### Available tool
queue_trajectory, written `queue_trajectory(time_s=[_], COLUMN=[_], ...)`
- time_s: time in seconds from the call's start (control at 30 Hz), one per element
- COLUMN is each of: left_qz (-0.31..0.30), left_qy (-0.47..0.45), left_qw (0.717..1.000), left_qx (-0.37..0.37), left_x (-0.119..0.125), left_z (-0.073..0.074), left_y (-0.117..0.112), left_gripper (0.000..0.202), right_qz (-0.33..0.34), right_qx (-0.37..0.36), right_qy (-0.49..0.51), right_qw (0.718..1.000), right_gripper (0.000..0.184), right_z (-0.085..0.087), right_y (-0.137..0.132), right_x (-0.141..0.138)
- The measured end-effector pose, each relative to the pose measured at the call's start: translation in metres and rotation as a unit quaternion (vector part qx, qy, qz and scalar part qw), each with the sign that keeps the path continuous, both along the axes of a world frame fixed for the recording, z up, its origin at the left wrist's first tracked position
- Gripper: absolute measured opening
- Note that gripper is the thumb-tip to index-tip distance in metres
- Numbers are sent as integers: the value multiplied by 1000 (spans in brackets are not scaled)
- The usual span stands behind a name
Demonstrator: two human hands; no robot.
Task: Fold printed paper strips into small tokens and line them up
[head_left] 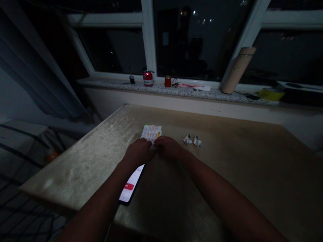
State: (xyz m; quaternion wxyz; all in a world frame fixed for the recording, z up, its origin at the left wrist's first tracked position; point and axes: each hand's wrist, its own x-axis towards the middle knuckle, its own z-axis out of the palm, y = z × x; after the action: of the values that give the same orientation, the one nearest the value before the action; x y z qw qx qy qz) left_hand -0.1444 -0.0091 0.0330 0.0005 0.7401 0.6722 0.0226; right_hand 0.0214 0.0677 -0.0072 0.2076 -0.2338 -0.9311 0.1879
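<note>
A small printed paper sheet (151, 132) with orange and yellow markings lies on the brown table (227, 174). My left hand (139, 152) and my right hand (168, 147) meet at its near edge, with the fingers of both curled and pinching the paper. Two small folded paper pieces (192, 140) sit just right of my right hand. A lit phone (131, 185) lies screen up under my left forearm.
A stone windowsill (176, 90) behind the table holds a red can (148, 78), a small red jar (168, 81), a cardboard tube (238, 70) leaning on the window frame and a yellow tape roll (271, 94). A dark curtain hangs at left.
</note>
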Motion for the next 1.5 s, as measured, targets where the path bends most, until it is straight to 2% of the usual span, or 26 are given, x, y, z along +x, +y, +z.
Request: queue_trajectory(time_s=[0.2,0.37,0.43,0.6,0.73,0.83,0.97,1.13,1.27,1.43,1.5], left_qz=[9,-5,-25,-125,-187,-233,-305,-311,-323,-298,-275], left_qy=[11,17,18,22,-58,-107,-145,-153,-175,-238,-272], left_qw=[1000,1000,999,985,973,963,941,936,928,923,921], left_qx=[-14,7,22,112,119,82,-12,-63,-68,-46,-53], left_x=[1,12,21,53,80,100,125,143,142,134,134], left_z=[4,11,15,25,26,22,11,-5,-20,-38,-42], left_y=[0,0,-2,-11,-20,-23,-20,-14,-14,-16,-15], left_gripper=[31,35,34,28,23,20,22,28,27,38,34], right_qz=[-29,-51,-59,-83,-113,-105,-123,-169,-185,-185,-195], right_qx=[-3,2,6,11,0,-35,-75,-102,-120,-136,-133], right_qy=[11,40,54,89,122,148,134,145,158,156,147], right_qw=[1000,998,997,993,986,983,980,970,963,961,960], right_gripper=[21,22,20,19,18,18,13,8,8,6,7], right_z=[3,7,9,18,21,19,13,2,-6,-6,-5], right_y=[-4,-8,-9,-18,-43,-67,-95,-112,-118,-124,-124], right_x=[-5,7,17,56,99,131,171,210,222,221,220])
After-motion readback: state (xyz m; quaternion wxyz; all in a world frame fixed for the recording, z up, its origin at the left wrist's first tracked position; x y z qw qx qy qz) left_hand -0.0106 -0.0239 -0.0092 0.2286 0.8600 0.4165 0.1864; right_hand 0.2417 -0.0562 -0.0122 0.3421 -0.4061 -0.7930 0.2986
